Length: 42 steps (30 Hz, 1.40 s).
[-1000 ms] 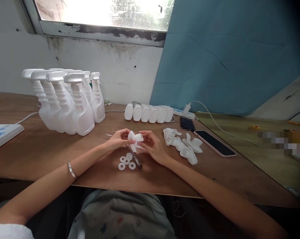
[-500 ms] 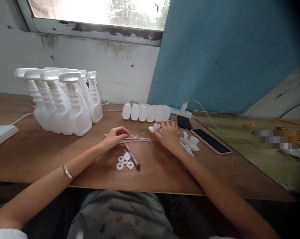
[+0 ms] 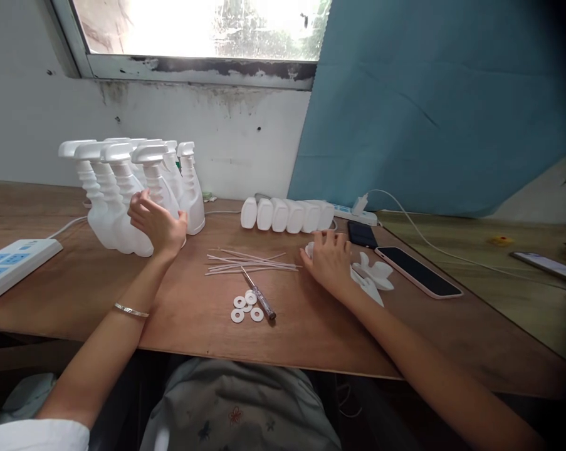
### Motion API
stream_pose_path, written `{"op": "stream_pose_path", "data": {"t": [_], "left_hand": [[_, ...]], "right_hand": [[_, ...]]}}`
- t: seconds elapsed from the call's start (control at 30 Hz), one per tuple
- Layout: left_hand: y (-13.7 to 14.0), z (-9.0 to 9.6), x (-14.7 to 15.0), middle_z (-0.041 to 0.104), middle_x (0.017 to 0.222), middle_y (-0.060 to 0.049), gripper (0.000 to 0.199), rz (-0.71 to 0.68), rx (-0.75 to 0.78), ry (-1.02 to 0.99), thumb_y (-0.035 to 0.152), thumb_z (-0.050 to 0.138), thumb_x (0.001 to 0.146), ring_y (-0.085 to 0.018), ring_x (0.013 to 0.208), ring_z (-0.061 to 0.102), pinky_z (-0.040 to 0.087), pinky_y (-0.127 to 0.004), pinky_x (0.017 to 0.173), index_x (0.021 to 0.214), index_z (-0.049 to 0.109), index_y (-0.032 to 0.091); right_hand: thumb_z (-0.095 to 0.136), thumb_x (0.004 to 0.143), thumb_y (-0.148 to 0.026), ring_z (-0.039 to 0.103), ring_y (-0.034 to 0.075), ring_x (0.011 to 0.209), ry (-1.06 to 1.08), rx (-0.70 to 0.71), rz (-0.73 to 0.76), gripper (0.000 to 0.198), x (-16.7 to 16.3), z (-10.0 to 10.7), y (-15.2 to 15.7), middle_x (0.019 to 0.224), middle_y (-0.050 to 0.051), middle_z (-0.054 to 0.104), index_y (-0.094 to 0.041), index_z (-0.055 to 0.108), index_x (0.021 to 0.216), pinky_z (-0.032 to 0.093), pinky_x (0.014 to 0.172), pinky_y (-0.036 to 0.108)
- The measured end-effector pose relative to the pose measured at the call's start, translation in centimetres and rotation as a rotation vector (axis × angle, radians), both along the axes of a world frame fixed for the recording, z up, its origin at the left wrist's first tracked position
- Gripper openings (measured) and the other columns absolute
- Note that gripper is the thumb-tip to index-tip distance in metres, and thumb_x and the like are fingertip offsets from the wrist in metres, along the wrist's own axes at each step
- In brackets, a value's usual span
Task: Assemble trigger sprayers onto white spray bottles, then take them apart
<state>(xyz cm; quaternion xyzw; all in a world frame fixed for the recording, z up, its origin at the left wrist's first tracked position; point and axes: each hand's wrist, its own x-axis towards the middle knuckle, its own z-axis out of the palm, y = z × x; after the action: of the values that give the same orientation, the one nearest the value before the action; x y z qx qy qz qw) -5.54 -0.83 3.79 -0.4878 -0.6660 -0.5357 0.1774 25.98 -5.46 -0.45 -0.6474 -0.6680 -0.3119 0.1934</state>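
My left hand (image 3: 158,227) is raised in front of the white spray bottles (image 3: 101,213), fingers bent and thumb apart, with nothing visible in it. It overlaps the nearest bottle; whether it touches cannot be told. My right hand (image 3: 330,262) lies palm down over white plastic pieces, fingers spread. A bit of one white piece (image 3: 309,249) shows beside its thumb. More white pieces (image 3: 377,273) lie to the right of that hand. Between the hands are thin pale tubes (image 3: 259,263), a screwdriver (image 3: 262,302) with a clear handle, and several white washers (image 3: 237,315).
A row of white plastic containers (image 3: 279,215) stands near the wall. Behind them a power strip (image 3: 358,213) carries a plugged-in charger. A black device (image 3: 362,234) and a pink-edged phone (image 3: 419,271) lie at right. Another power strip (image 3: 19,266) sits at far left.
My left hand has left the thin tubes and moved left and up to the spray bottles. My right hand stays at the white pieces, now covering more of them. The view has turned slightly left.
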Motion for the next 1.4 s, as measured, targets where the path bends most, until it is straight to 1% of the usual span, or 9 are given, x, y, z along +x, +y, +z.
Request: {"op": "stream_pose_path", "data": {"t": [0.17, 0.47, 0.6, 0.73, 0.83, 0.93, 1.13, 1.27, 1.4], "left_hand": [[0.9, -0.7, -1.1, 0.040, 0.121, -0.024, 0.074, 0.005, -0.092, -0.012, 0.029, 0.066, 0.066, -0.037, 0.106, 0.038, 0.028, -0.051, 0.087, 0.123, 0.027, 0.002], [-0.3, 0.4, -0.4, 0.048, 0.109, -0.016, 0.051, -0.040, 0.005, 0.088, 0.030, 0.064, 0.068, -0.028, 0.096, 0.051, 0.039, -0.042, 0.083, 0.112, 0.045, 0.011], [-2.3, -0.1, 2.2, 0.048, 0.109, -0.012, 0.050, -0.203, 0.098, 0.236, 0.034, 0.058, 0.073, -0.025, 0.097, 0.052, 0.042, -0.035, 0.077, 0.118, 0.045, 0.017], [-4.2, -2.1, 5.5, 0.054, 0.106, -0.012, 0.038, -0.518, 0.029, 0.502, 0.033, 0.049, 0.080, -0.024, 0.094, 0.053, 0.040, -0.034, 0.078, 0.116, 0.051, 0.020], [-5.2, -3.2, 7.2, 0.058, 0.105, -0.012, 0.034, -0.725, -0.022, 0.705, 0.027, 0.042, 0.085, -0.025, 0.102, 0.052, 0.037, -0.035, 0.082, 0.118, 0.053, 0.022], [-5.6, -3.4, 7.8, 0.058, 0.110, -0.011, 0.037, -0.797, -0.072, 0.762, 0.024, 0.037, 0.088, -0.025, 0.110, 0.049, 0.033, -0.036, 0.088, 0.122, 0.050, 0.024], [-4.9, -2.7, 6.7, 0.054, 0.117, -0.013, 0.048, -0.776, -0.058, 0.665, 0.038, 0.052, 0.080, -0.029, 0.112, 0.047, 0.024, -0.043, 0.098, 0.124, 0.046, 0.022], [-3.4, -2.2, 5.1, 0.054, 0.116, -0.014, 0.058, -0.693, -0.021, 0.550, 0.040, 0.060, 0.070, -0.029, 0.109, 0.048, 0.026, -0.046, 0.096, 0.121, 0.043, 0.018], [-2.8, -1.7, 4.1, 0.056, 0.114, -0.011, 0.058, -0.834, -0.042, 0.331, 0.036, 0.067, 0.062, -0.025, 0.110, 0.049, 0.035, -0.038, 0.094, 0.112, 0.042, 0.019]], "right_hand": [[0.045, 0.080, -0.032, 0.041, 0.032, 0.098, 0.081, 0.027, 0.192, 0.035, -1.2, -0.5, -0.5, 0.105, 0.019, 0.050, -0.011, 0.050, 0.107, 0.033, 0.078, 0.044], [0.047, 0.082, -0.033, 0.046, 0.027, 0.097, 0.319, 0.023, 0.482, 0.027, -2.6, 0.4, -2.0, 0.102, 0.012, 0.055, -0.015, 0.052, 0.101, 0.037, 0.085, 0.042], [0.054, 0.079, -0.037, 0.052, 0.022, 0.095, 0.659, -0.098, 0.712, 0.027, -3.2, 0.5, -2.4, 0.100, 0.008, 0.058, -0.020, 0.052, 0.099, 0.040, 0.084, 0.038], [0.063, 0.071, -0.044, 0.054, 0.021, 0.095, 1.038, -0.281, 0.854, 0.041, -3.7, 0.2, -2.7, 0.103, 0.006, 0.059, -0.023, 0.051, 0.104, 0.043, 0.083, 0.037], [0.064, 0.067, -0.050, 0.055, 0.020, 0.089, 1.310, -0.241, 0.868, 0.038, -4.0, -0.2, -3.0, 0.095, 0.004, 0.060, -0.022, 0.055, 0.091, 0.044, 0.079, 0.036], [0.064, 0.068, -0.047, 0.054, 0.016, 0.075, 1.489, -0.123, 0.791, 0.029, -4.2, -0.4, -3.2, 0.081, 0.002, 0.058, -0.021, 0.055, 0.077, 0.046, 0.069, 0.032], [0.065, 0.068, -0.037, 0.021, 0.005, 0.040, 1.847, 0.078, 0.676, 0.032, -3.9, 0.9, -2.1, 0.048, -0.008, 0.029, -0.021, 0.040, 0.060, 0.021, 0.035, 0.020], [0.061, 0.068, -0.031, 0.016, 0.003, 0.037, 2.077, 0.085, 0.697, 0.033, -2.2, 2.2, -1.0, 0.047, -0.010, 0.021, -0.021, 0.031, 0.058, 0.016, 0.031, 0.018], [0.060, 0.067, -0.031, 0.016, 0.002, 0.035, 2.155, 0.014, 0.735, 0.035, -1.0, 2.5, -0.3, 0.045, -0.011, 0.020, -0.021, 0.028, 0.057, 0.016, 0.029, 0.016]]}}
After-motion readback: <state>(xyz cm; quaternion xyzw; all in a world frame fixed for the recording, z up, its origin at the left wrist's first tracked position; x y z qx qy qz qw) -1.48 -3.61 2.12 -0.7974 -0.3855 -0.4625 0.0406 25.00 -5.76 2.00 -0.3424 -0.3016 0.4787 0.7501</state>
